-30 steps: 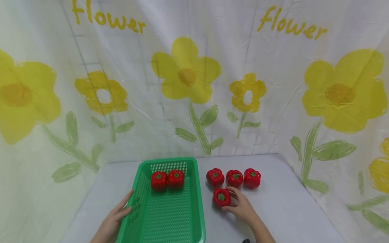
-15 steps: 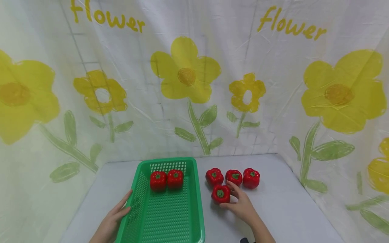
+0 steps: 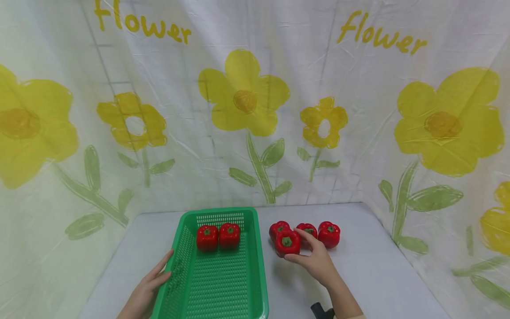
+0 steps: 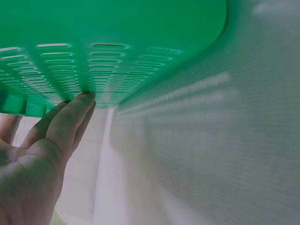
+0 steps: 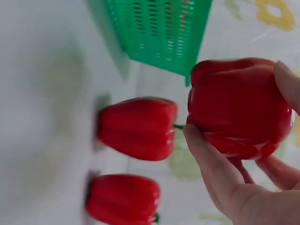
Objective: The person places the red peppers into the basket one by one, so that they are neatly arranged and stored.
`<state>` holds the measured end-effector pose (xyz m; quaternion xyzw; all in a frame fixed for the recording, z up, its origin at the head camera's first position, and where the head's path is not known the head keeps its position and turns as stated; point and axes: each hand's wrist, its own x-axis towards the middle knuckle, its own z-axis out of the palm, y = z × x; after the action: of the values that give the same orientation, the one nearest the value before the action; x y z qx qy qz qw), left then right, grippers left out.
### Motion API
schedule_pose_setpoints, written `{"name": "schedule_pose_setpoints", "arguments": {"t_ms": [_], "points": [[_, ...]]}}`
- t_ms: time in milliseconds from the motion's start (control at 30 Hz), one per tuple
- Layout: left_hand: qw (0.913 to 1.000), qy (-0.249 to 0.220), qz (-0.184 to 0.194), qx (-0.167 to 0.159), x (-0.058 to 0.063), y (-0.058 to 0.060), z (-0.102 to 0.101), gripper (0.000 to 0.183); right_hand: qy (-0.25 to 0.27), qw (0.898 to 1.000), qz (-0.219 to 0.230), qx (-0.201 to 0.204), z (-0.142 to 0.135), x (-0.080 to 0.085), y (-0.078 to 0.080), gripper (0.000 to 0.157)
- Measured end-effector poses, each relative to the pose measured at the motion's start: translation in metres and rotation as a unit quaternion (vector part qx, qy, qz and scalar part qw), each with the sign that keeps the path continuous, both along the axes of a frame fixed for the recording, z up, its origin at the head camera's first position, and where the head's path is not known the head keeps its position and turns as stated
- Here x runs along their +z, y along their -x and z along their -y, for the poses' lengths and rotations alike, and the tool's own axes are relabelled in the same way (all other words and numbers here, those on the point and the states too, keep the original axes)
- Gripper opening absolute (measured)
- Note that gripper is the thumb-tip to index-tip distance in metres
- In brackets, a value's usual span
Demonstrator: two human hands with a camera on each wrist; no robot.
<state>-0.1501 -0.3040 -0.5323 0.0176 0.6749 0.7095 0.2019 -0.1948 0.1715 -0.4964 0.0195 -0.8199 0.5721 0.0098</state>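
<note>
My right hand point(image 3: 320, 263) holds a red bell pepper point(image 3: 287, 243) with a green stem, thumb on one side and fingers on the other. The pepper is raised above the table; the right wrist view shows this bell pepper point(image 5: 239, 108) close up. Left of it lies a green plastic basket point(image 3: 219, 283) with slotted walls. Two red peppers point(image 3: 218, 238) sit side by side at its far end. At the basket's left side, my left hand point(image 3: 144, 290) rests with extended fingers point(image 4: 70, 119) touching the outer wall.
Behind the held pepper stand three more red peppers, a left one point(image 3: 280, 227), a partly hidden middle one point(image 3: 307, 229) and a right one point(image 3: 329, 235). A black object point(image 3: 318, 310) shows by the right wrist. A flower-printed curtain point(image 3: 183, 133) encloses the white table point(image 3: 378, 266).
My right hand has lifted the bell pepper off the table and moved it slightly away from me, now overlapping the pepper behind. My left hand stays at the basket.
</note>
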Motion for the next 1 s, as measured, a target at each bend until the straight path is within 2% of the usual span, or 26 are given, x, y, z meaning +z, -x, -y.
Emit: {"name": "schedule_pose_setpoints", "arguments": {"t_ms": [167,367,667,1000], "points": [[1.0,-0.001,0.005,0.001,0.001,-0.001,0.0,0.065,-0.007,1.0,-0.016,-0.001,0.007,0.011,0.003,0.082],[1.0,-0.001,0.002,0.004,0.001,-0.002,0.0,0.064,0.009,1.0,-0.022,0.014,0.018,0.022,0.01,0.079],[0.9997,-0.023,-0.004,-0.01,0.0,0.0,0.001,0.063,0.034,0.999,-0.009,0.026,0.035,0.038,0.016,0.081],[0.9986,-0.03,-0.029,-0.032,0.001,-0.001,0.0,0.064,0.049,0.997,-0.013,0.051,0.055,0.052,0.024,0.08]]}}
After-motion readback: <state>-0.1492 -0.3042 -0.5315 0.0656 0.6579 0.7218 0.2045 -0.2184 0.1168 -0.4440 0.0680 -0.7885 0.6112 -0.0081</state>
